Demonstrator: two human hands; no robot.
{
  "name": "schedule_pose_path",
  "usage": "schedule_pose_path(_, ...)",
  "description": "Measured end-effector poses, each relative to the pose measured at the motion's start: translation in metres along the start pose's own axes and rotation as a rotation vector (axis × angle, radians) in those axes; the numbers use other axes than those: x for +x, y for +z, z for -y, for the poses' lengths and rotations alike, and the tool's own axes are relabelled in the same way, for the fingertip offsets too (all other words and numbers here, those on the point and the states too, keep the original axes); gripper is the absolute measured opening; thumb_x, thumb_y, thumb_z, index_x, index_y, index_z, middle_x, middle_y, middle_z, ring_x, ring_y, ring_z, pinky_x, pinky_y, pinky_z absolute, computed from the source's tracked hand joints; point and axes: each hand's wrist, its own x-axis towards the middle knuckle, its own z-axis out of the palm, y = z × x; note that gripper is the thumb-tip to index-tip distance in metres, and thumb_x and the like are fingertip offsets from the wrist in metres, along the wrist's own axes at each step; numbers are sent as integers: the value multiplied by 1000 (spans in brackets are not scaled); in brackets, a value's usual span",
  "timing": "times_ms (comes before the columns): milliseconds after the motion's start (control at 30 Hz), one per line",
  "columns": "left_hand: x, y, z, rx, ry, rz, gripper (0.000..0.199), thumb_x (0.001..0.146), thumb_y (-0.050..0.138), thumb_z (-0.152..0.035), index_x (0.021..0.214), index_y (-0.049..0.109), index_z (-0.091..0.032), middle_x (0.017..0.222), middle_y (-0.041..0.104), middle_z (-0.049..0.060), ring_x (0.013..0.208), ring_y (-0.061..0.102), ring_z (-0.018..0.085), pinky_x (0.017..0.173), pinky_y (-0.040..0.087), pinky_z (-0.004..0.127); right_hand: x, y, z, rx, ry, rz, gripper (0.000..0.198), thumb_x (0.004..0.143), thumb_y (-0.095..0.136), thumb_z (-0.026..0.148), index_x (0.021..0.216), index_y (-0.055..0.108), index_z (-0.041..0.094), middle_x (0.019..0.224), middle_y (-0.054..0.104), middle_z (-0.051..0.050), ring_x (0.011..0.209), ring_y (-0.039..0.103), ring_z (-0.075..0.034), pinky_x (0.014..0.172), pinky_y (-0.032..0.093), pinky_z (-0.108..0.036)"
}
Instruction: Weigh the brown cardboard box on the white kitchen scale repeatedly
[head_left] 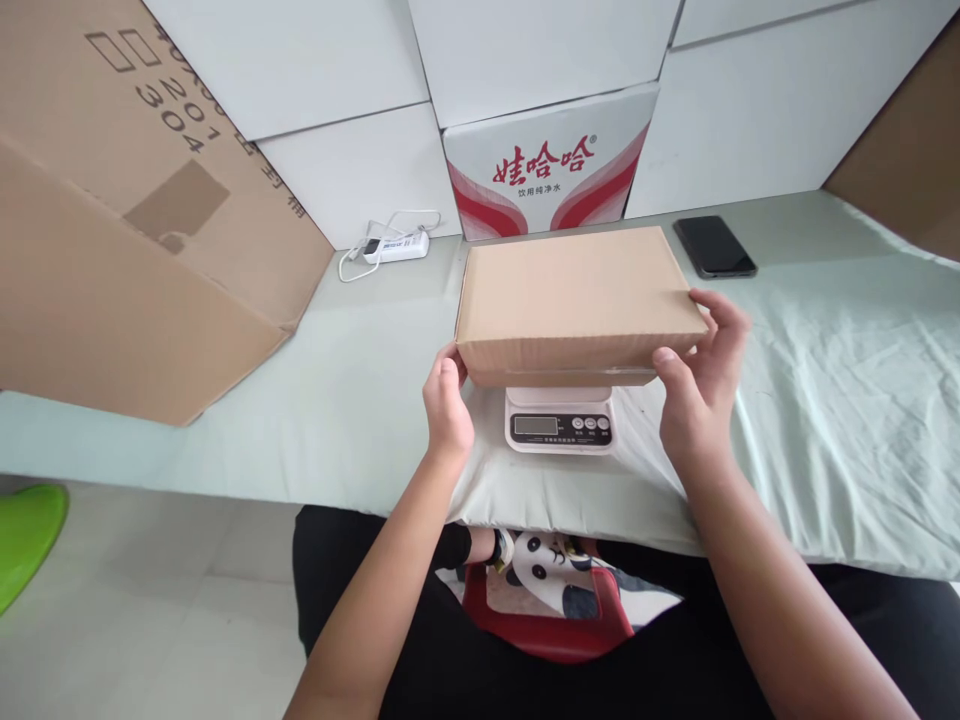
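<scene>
A brown cardboard box [574, 290] is between my two hands, over a white digital kitchen scale [560, 440]. My left hand [448, 400] grips the box's lower left corner, its fingers partly hidden behind the side. At the right end, my right hand [701, 375] holds the box with the thumb at the front face and the fingers round the edge. The scale's display and buttons show below the box; its weighing plate is mostly covered. I cannot tell whether the box rests on the plate or is held just above it.
On the cloth-covered table [360, 400] lie a black phone [715, 247] at back right and a white device with a cable [396, 247] at back left. White cartons [544, 165] line the back. Large brown cartons [150, 220] stand at both sides. A red stool [551, 635] is below.
</scene>
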Motion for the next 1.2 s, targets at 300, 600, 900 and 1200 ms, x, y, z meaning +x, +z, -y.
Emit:
schedule_pose_path(300,0,0,-2,1,15,-18,66,98,61,-80,121,80,-22,131,85,15,133,78,32,111,64,43,-3,-1,-4,-21,17,8,75,95,69,72,163,53,43,162,63,-9,148,63,-41,114,62,-67)
schedule_pose_path(600,-3,0,-5,-11,30,-14,64,98,63,-78,123,83,-22,134,85,14,136,78,33,116,63,45,-3,-3,-3,-47,-1,2,68,97,67,69,160,59,43,166,62,-8,145,65,-41,108,65,-68)
schedule_pose_path(900,-3,-1,-4,20,37,-32,65,99,61,-78,120,84,-22,128,87,14,131,79,33,111,65,46,-2,-3,0,-6,-27,-18,62,98,70,61,156,64,38,158,65,-9,142,65,-39,112,62,-68)
schedule_pose_path(1200,-3,-2,-4,53,50,29,66,103,56,-77,129,83,-23,138,84,14,139,75,33,119,60,45,-2,-3,-5,-45,26,-5,75,96,68,68,162,59,35,151,68,-11,136,68,-40,114,59,-71)
